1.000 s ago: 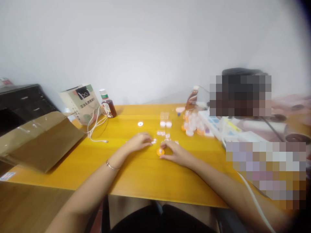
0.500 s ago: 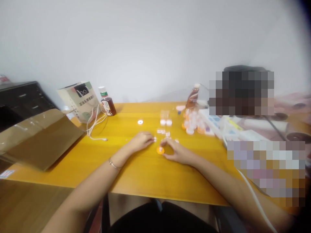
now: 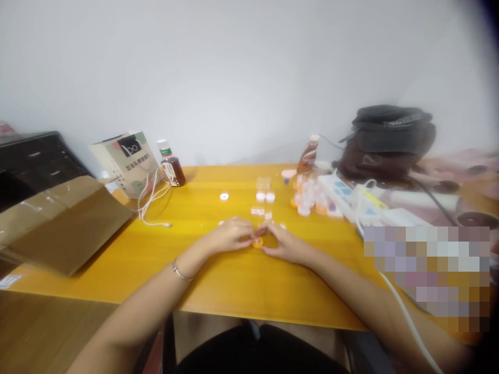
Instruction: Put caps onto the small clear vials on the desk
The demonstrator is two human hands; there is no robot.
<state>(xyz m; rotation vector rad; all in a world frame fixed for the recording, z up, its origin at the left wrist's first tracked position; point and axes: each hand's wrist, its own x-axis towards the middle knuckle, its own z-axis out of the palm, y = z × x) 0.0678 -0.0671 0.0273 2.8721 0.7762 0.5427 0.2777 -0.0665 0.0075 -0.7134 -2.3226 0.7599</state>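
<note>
Close to the middle of the table, my right hand (image 3: pixel 286 243) curls round a small orange disc (image 3: pixel 258 243), thumb and finger at its rim. A small pale piece shows at the top of this disc. My left hand (image 3: pixel 234 235) is closed, its fingertips meeting at the disc's left side by the pale piece; whether they pinch anything is too small to tell. Just beyond the hands lie small lettered strips (image 3: pixel 258 212). Behind those stand clear containers (image 3: pixel 263 185) with white caps (image 3: pixel 270 197). A white ring-like disc (image 3: pixel 224 197) lies farther left.
A brown paper bag (image 3: pixel 74 223), a printed bag (image 3: pixel 130 161), a white cable (image 3: pixel 150 205) and a dark bottle (image 3: pixel 173 171) occupy the left. Clustered clear and orange containers (image 3: pixel 310 195), a tea-coloured bottle (image 3: pixel 307 156), power strips (image 3: pixel 339 192) and a black bag (image 3: pixel 385 145) stand right.
My left hand has moved right and slightly nearer, from the small white pieces to the orange disc. My right hand stays at the disc.
</note>
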